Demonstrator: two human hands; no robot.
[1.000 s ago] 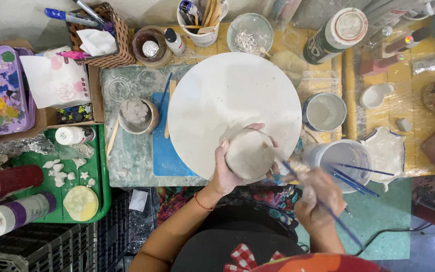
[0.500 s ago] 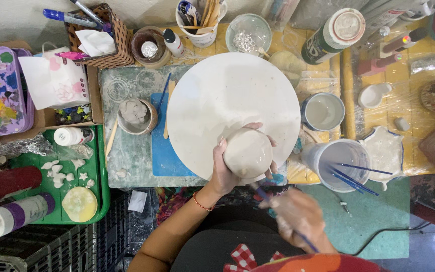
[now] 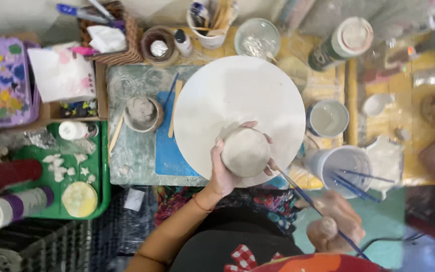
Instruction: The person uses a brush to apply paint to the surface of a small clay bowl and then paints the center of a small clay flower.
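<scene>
Left hand, centre of frame, wraps its fingers around a rounded grey clay bowl held upside down over the lower edge of a large round white board. Right hand, lower right and blurred, is closed on a thin blue-handled brush; the brush tip appears to touch the bowl's right side. Hands are apart. A clear plastic cup with blue brushes stands just right of the board. A small clay-filled bowl sits left of the board; a green tray lies at lower left.
</scene>
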